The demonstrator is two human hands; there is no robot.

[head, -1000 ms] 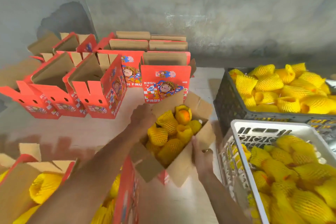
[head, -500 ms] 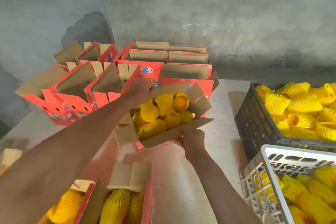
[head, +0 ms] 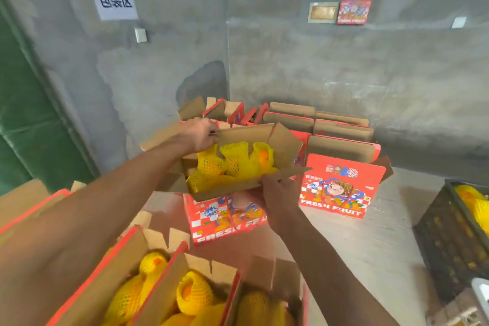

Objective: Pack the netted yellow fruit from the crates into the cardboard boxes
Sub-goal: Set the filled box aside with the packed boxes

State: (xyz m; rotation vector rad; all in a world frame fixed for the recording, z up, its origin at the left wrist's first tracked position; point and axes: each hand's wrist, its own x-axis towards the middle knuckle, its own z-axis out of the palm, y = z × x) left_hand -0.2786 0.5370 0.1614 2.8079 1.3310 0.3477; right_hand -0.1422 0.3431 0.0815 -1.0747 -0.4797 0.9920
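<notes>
Cardboard box (head: 227, 209) | netted fruit (head: 232, 164) inside | between both hands' grip

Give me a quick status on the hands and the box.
Left hand grips far flap, right hand grips near flap. Filled box held up, netted fruit inside, flaps open. Empty boxes close behind and right.

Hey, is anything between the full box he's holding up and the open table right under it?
Nothing visible blocks it. The full box, gripped by the left hand and right hand, hangs over bare table. The closed printed box stands to its right and the packed boxes lie nearer the camera.
</notes>
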